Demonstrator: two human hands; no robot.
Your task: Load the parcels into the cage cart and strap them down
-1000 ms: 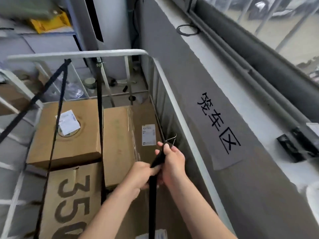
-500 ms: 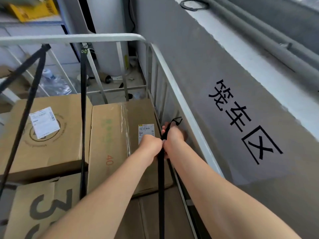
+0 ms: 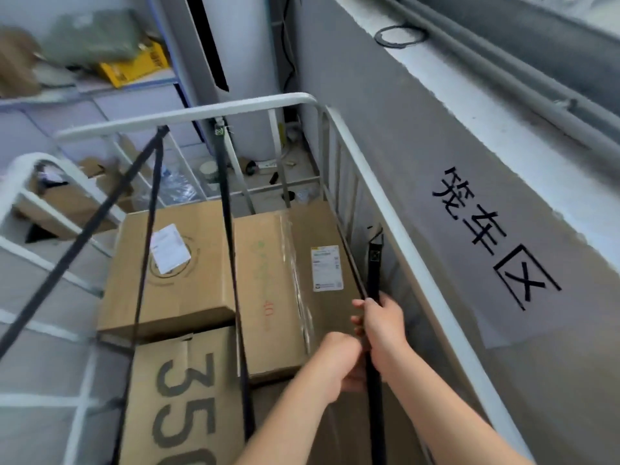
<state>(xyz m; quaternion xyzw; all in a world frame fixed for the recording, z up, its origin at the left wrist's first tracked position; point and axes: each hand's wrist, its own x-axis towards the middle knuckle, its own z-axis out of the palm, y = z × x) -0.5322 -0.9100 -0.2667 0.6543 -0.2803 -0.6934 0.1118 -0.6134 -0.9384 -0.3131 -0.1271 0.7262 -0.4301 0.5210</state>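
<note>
Fingers (image 3: 364, 308) of the right hand (image 3: 382, 327) are curled round the black strap (image 3: 374, 273). Just below, the left hand (image 3: 340, 360) is closed on the same strap, the two hands almost touching. The strap's hooked end (image 3: 375, 236) stands above the right hand, close against the upright bars of the cage cart (image 3: 385, 209) on its right side; whether the hook has caught a bar cannot be told.

Inside the cart lie three cardboard parcels: a labelled parcel (image 3: 174, 290) at the far left, a taped parcel (image 3: 268, 297) beside it, and a parcel marked 350 (image 3: 181, 397) nearest. Two other straps (image 3: 228, 229) hang from the far top rail across them.

The likely failure is a pull before the hook is seated: it would spring off the bar and the strap would go slack. The strap also runs beside the parcels, not over them, so tightened here it might hold nothing down.
</note>
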